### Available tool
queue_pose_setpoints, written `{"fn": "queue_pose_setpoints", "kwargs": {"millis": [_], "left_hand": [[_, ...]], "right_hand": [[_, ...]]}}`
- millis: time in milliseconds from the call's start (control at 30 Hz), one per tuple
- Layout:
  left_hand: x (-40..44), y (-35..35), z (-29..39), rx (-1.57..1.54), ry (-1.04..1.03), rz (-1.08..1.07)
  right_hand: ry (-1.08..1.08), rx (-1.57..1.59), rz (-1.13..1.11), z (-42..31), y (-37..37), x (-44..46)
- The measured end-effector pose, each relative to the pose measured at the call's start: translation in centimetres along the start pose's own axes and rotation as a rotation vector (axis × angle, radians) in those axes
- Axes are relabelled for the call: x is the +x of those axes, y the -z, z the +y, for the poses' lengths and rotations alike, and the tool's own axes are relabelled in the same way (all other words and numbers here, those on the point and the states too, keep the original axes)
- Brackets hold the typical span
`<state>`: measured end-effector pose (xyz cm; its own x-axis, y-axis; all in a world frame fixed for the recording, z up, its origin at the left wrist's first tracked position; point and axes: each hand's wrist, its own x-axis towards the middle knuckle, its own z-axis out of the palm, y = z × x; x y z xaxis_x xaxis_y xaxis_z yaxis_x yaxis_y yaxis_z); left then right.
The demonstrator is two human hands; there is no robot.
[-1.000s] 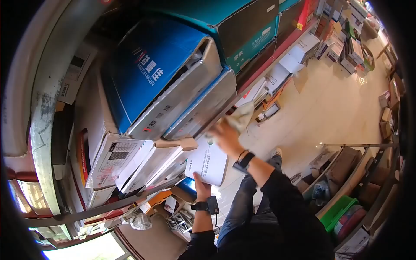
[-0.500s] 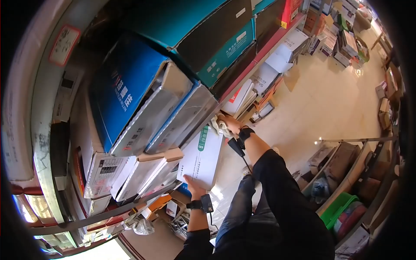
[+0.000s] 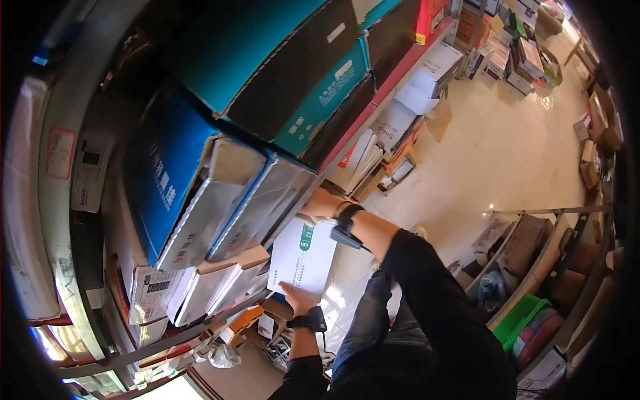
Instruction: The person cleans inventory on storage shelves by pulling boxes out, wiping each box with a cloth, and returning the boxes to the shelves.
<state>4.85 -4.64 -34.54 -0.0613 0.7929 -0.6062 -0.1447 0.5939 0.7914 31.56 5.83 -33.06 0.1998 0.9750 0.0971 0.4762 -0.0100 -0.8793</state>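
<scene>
A white box (image 3: 303,260) with a green label juts out from the shelf, below the blue and silver boxes (image 3: 230,193). My left hand (image 3: 298,299) grips its lower edge, thumb on the printed face. At the box's upper end is my right hand (image 3: 321,203), reaching in beside the shelf edge; its fingers are hidden behind the boxes. A bit of pale cloth (image 3: 315,219) shows under that hand. Black bands with small devices are on both wrists.
Large teal and black boxes (image 3: 293,80) sit above on the shelf (image 3: 380,93). White boxes (image 3: 393,123) stand lower along it. At the right is a rack with a green basket (image 3: 523,320). A clear plastic bag (image 3: 225,357) hangs at the lower left.
My right hand has moved left with the cloth, from the box's outer upper corner to behind the shelf edge. The view has shifted, and my left hand still holds the white box.
</scene>
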Motion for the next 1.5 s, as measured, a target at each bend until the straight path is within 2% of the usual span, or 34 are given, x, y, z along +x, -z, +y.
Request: {"fn": "queue_pose_setpoints", "kwargs": {"millis": [33,67,100,133,167,233,267,300,367,400,467,600,633,700,767,833,900,967,1000,1033,1067,1133,1200,1267,1300,1333,1367,1400,1433,1467,1500], "left_hand": [[0.0,0.1,-0.1,0.006,0.000,-0.005],[0.0,0.0,0.0,-0.021,0.014,-0.036],[0.0,-0.1,0.2,-0.049,0.026,-0.064],[-1.2,-1.5,1.4,-0.059,0.082,-0.004],[-1.0,-1.4,1.4,-0.050,0.078,0.003],[0.0,-0.5,0.9,-0.071,0.021,-0.001],[0.5,-0.3,0.8,-0.115,0.023,-0.016],[0.7,0.2,0.7,-0.111,0.024,-0.015],[0.6,0.1,1.1,-0.068,0.050,0.028],[0.8,0.3,1.2,-0.068,0.050,0.027],[1.3,1.3,1.5,-0.136,0.084,-0.274],[1.5,1.3,2.7,-0.099,0.096,-0.283],[2.2,2.0,2.8,-0.121,0.145,-0.372],[2.0,1.5,4.0,-0.131,0.196,-0.468],[0.1,0.7,4.6,-0.077,0.228,-0.368],[-4.3,-2.2,6.3,-0.035,0.238,-0.359],[-5.3,-3.1,7.0,0.002,0.243,-0.347],[-5.2,-2.9,7.4,-0.126,0.444,-0.383],[-4.2,-1.6,6.5,0.168,0.144,-0.597],[-1.6,-0.6,4.5,0.165,0.147,-0.556],[-0.5,-0.2,3.8,0.158,0.146,-0.553],[1.2,0.5,2.8,0.081,0.237,-0.658],[2.2,1.7,2.4,0.006,0.324,-0.749],[2.0,3.2,2.5,-0.067,0.413,-0.833],[1.3,2.7,3.0,-0.071,0.408,-0.830],[-0.2,1.2,4.0,-0.439,0.627,-0.702],[-1.5,0.2,4.6,-0.803,0.836,-0.549],[-2.4,-0.6,4.1,-0.184,0.420,-0.640],[-3.1,-1.3,4.4,-0.185,0.420,-0.641],[-3.8,-2.3,4.9,-0.309,0.514,-0.470],[-4.0,-2.9,5.1,-0.431,0.606,-0.296]], "right_hand": [[0.150,-0.025,0.077,1.4,-1.4,0.9],[0.150,-0.024,0.084,0.5,-0.3,0.7],[-0.020,0.114,-0.016,-1.6,1.7,0.3],[-0.189,0.256,-0.118,-2.8,2.7,0.2],[-0.189,0.268,-0.118,-2.1,2.7,0.3],[-0.355,0.486,-0.350,0.4,2.8,-0.2],[-0.335,0.424,-0.177,0.5,3.2,-1.6],[-0.271,0.569,-0.122,2.4,1.8,-2.2],[-0.225,0.389,-0.026,3.2,1.7,-4.3],[-0.237,0.415,0.010,2.8,2.4,-5.7],[-0.247,0.470,0.100,0.4,4.9,-8.9],[-0.312,0.800,0.464,0.7,1.8,-13.6],[-0.292,0.830,0.584,0.4,0.9,-14.5],[-0.325,0.809,0.626,-1.0,0.2,-15.3],[-0.244,0.649,0.736,-2.9,-0.8,-15.3],[-0.231,0.606,0.774,-5.0,-1.6,-14.6],[-0.302,0.902,0.698,-8.8,-0.8,-14.7],[-0.103,0.336,0.567,-10.3,-2.6,-16.5],[0.037,0.308,0.504,-11.8,-3.6,-17.7],[0.176,0.278,0.438,-13.1,-4.2,-18.4],[0.180,0.276,0.431,-13.5,-4.4,-18.5],[0.240,0.155,0.282,-14.0,-4.8,-18.3],[0.211,0.110,0.461,-11.4,-5.7,-15.5],[0.055,0.068,0.505,-10.3,-2.1,-11.8],[0.043,0.110,0.529,-9.0,-0.4,-9.9],[-0.060,0.071,0.589,-7.9,0.6,-8.8],[-0.056,0.068,0.587,-6.8,1.3,-8.3],[-0.040,0.215,0.543,-5.8,2.1,-7.9],[-0.025,0.364,0.498,-5.2,2.4,-7.8],[-0.042,0.148,0.456,-6.7,2.6,-9.2],[0.066,0.105,0.422,-7.4,1.9,-10.8]]}}
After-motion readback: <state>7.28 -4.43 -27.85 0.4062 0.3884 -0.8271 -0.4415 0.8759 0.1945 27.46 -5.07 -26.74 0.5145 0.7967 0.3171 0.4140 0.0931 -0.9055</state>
